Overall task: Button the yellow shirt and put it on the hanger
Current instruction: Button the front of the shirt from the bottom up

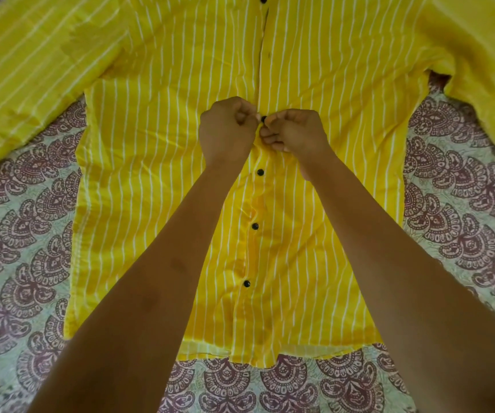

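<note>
Mid-buttoning the shirt (pixel 180 120), with left hand (pixel 227 131) pinching its front edge and right hand (pixel 298 133) pinching the fourth button (pixel 263 118). Next: push it fully through, then move up.

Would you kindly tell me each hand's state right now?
Left hand: pinching the yellow shirt beside a black button.
Right hand: pinching the shirt at that button.

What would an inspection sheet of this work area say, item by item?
Surface: patterned bedspread, paisley print.
Job's things: yellow shirt lying flat, front up; three lower buttons fastened; placket above the hands looks open; hanger not seen.
Clutter: nothing seen.
Hands: left hand and right hand pinch the shirt front at a black button.
Cables: nothing seen.
Surroundings: nothing seen beyond the bedspread.
</note>
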### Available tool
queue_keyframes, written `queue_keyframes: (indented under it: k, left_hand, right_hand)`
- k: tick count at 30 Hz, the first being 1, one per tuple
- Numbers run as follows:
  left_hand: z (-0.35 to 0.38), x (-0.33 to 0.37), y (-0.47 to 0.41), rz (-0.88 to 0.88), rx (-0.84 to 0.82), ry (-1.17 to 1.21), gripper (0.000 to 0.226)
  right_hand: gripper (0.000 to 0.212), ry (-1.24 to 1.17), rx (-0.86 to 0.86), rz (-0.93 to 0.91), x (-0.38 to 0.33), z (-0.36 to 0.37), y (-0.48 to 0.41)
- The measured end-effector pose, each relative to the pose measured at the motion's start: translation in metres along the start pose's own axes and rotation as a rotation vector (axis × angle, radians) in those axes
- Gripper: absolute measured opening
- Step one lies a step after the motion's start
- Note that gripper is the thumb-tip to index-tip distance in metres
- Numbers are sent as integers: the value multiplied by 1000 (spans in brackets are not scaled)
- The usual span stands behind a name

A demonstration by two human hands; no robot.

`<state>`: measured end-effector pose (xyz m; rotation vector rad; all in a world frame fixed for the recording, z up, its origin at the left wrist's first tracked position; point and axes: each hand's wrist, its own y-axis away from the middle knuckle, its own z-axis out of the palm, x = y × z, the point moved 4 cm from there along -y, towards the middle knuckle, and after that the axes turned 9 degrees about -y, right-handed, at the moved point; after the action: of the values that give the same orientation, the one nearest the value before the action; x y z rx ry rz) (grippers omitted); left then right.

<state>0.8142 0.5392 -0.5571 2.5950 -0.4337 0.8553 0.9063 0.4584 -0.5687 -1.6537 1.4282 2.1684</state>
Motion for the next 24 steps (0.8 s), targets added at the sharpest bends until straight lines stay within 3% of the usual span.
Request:
queue_keyframes:
  k: [5, 10, 13, 17, 19, 24]
  left_hand:
    - [0, -5, -5, -38, -64, 48, 10]
    - [-8, 4, -21, 9, -48, 136, 13]
    - [-15, 16, -36, 31, -22, 203, 17]
    - [-15, 34, -58, 125, -67, 213, 19]
    - [-12, 37, -67, 136, -63, 189, 20]
    - [1, 28, -85, 114, -55, 93, 25]
  right_hand:
    - [19, 233, 76, -87, 4, -2, -6]
    - [13, 406, 199, -363, -24, -4, -6]
    - [39, 521, 143, -447, -38, 7, -15]
    - [66, 744, 109, -358, -44, 18, -39]
    - [59, 731, 136, -360, -47, 18, -48]
    - [21, 358, 249, -229, -51, 3, -65]
